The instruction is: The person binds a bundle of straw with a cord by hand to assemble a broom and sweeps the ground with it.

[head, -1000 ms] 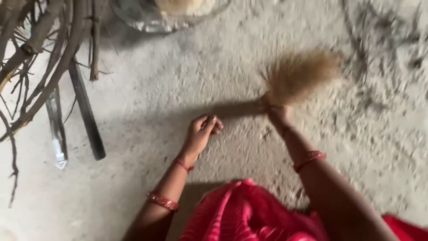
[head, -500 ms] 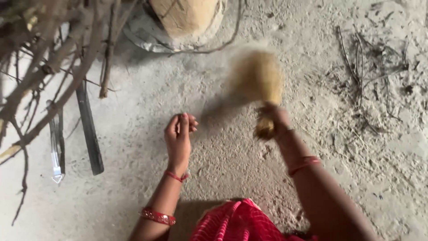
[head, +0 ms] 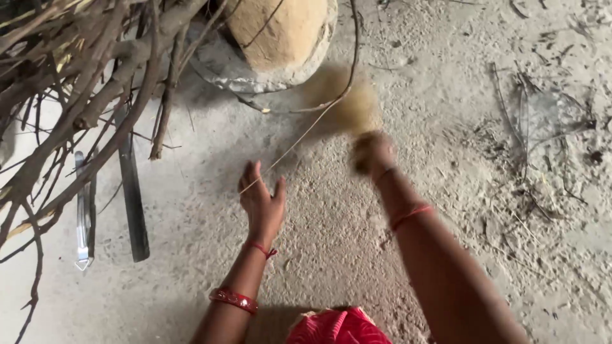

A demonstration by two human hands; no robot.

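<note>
Right hand (head: pixel 373 153): I see it closed round the bound end of a small straw broom (head: pixel 347 102); both are blurred, so I cannot make out the fingers one by one.
Broom from the grip: its bristles fan up and to the left of my fist, toward the clay mound (head: pixel 280 28).
Broom's long axis: a slant from the fist at lower right up to the mound's base at upper left.
Broom tip: just beside the mound's grey base rim (head: pixel 236 73), whether touching I cannot tell.
Left hand (head: pixel 261 200): open, fingers spread, palm down on or just over the dusty floor (head: pixel 331 255), holding nothing.
Nearer hand: the right, already on the broom; the left sits below and left of the mound, well apart from the bristles.
Thin twig (head: pixel 306 130): runs from the mound's base down to the left fingertips.
Left of the mound: a heap of dry branches (head: pixel 76 95), with a dark flat bar (head: pixel 132 197) and a metal tool (head: pixel 81 216) under it.
</note>
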